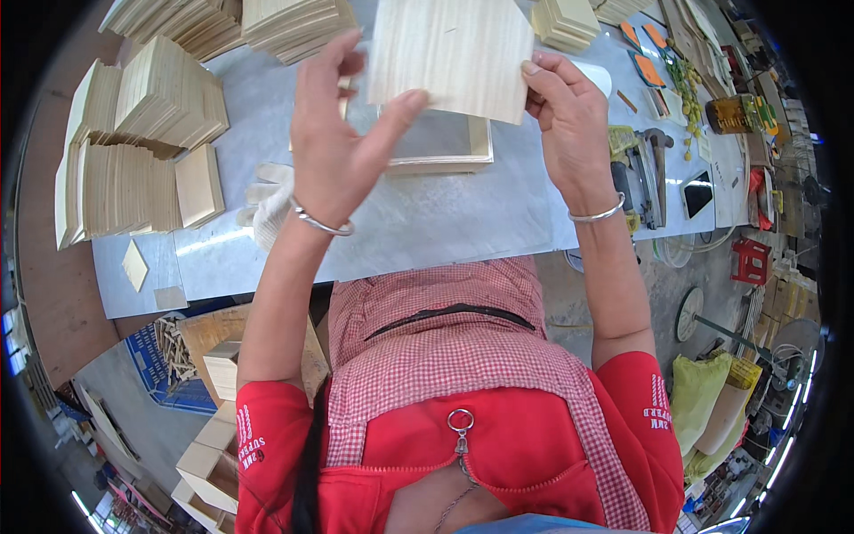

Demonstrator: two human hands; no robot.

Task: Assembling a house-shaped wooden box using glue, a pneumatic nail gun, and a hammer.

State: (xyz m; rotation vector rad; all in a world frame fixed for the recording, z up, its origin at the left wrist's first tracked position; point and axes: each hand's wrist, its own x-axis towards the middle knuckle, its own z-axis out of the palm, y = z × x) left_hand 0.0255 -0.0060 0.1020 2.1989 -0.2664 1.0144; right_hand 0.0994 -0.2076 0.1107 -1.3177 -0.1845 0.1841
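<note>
Above the table (427,222), left hand (334,147) and right hand (569,120) grips clamped on wooden panel (449,53), top edge cut off.

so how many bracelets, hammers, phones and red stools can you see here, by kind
silver bracelets: 2, one on the left hand's wrist, one on the right hand's wrist
hammer: 1
phone: 1
red stool: 1
total: 5
Both hands hold one thin wooden panel above the table.

The thin wooden panel (449,53) runs off the top edge; it hides part of the shallow wooden frame (445,147) behind it.
</note>
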